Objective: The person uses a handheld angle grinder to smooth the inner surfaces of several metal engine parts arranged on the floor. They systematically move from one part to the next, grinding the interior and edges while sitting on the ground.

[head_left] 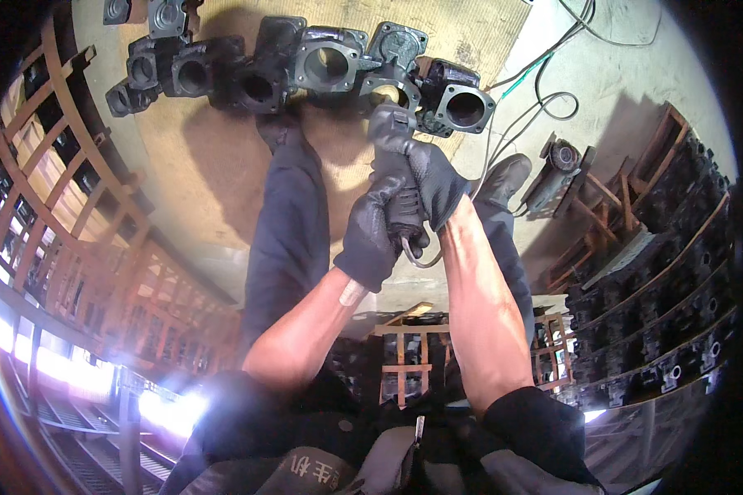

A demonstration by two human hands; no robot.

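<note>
Both my hands wear black gloves and are wrapped round a dark corded power grinder (402, 202). My left hand (370, 235) grips the rear of its body, near where the cord leaves. Further forward, my right hand (437, 183) closes round it from the right side. The front end (392, 122) of the grinder points away from me, at the round opening of a black metal casting (409, 92); its tip is hidden, so I cannot tell whether it touches. A lighter, brownish surface shows inside that opening.
More black castings with round bores (326, 66) stand in a row on cardboard (363, 153). Another power tool (551, 175) lies on the floor at right. Loose cables (545, 82) run far right. Rusty metal racks (66, 181) flank me; stacked dark parts (652, 322) fill the right one.
</note>
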